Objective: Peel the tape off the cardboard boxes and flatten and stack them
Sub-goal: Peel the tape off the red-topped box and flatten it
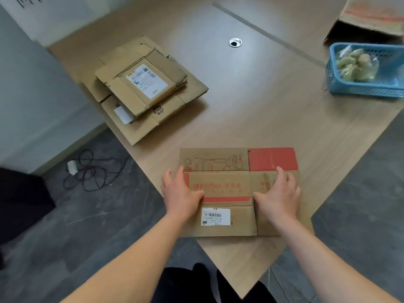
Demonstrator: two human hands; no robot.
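While both hands are resting on it, the flattened box is lying flat at the near corner of the table, printed side up, with a red panel at its far right and a white barcode label on its near flap.

- Left hand: lying palm down on the box's left part, fingers straight and slightly spread, gripping nothing.
- Right hand: lying palm down on the right part, fingers straight and relaxed, likewise gripping nothing.
- Stack of flattened boxes: sitting well apart at the table's far left edge, smaller pieces on larger ones, a white shipping label facing up on top.
- Blue basket: standing at the right edge, holding a clear bag of pale lumps.
- Open cardboard box: standing behind the basket, partly out of frame.
- Round cable hole: showing mid-table.
- Black cable: lying coiled on the floor at left.
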